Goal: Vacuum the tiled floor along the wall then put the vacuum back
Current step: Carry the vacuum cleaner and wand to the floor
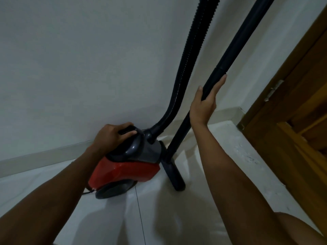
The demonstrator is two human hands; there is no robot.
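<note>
A red and grey canister vacuum (123, 171) sits on the white tiled floor (177, 218) against the white wall. My left hand (111, 137) grips its black carry handle on top. A ribbed black hose (187, 57) rises from the canister's front and leaves the top of the view. A rigid black wand (237, 45) stands nearly upright beside it, with its floor nozzle (174, 175) resting on the tiles by the canister. My right hand (205, 101) lies against the wand with straight fingers, thumb on the other side.
A white skirting board (44, 156) runs along the wall's foot and turns the corner at the right. A brown wooden door and frame (290, 110) stand at the right edge. A black cord end shows behind the canister's wheel (88, 191).
</note>
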